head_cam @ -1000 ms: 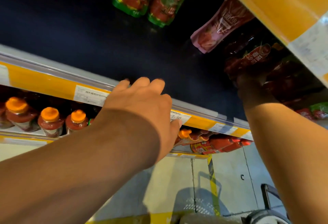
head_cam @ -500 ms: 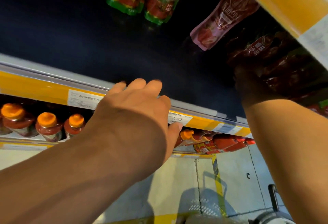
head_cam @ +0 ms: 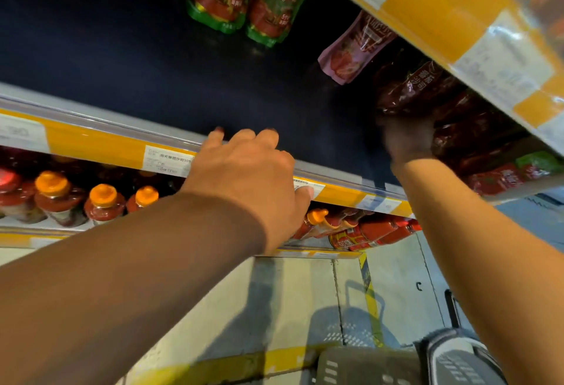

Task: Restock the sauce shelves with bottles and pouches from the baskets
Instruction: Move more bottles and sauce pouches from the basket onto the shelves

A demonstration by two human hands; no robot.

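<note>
Orange-capped bottles (head_cam: 100,201) stand on the lower shelf under the yellow rail (head_cam: 100,148). The left hand (head_cam: 247,177) rests on that rail's edge, fingers bent over it, holding nothing. Further right, the right hand (head_cam: 407,140) grips a dark red pouch (head_cam: 409,87) from below, among other pouches on the shelf.

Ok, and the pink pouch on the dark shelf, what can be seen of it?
The pink pouch is a soft, glossy plastic sauce pack, pale pink with a red tomato picture near its bottom seam and white lettering on a darker upper part. It stands alone on the dark shelf, its top hidden behind the yellow shelf edge above. No hand touches it; dark red pouches sit just right of it.
</note>
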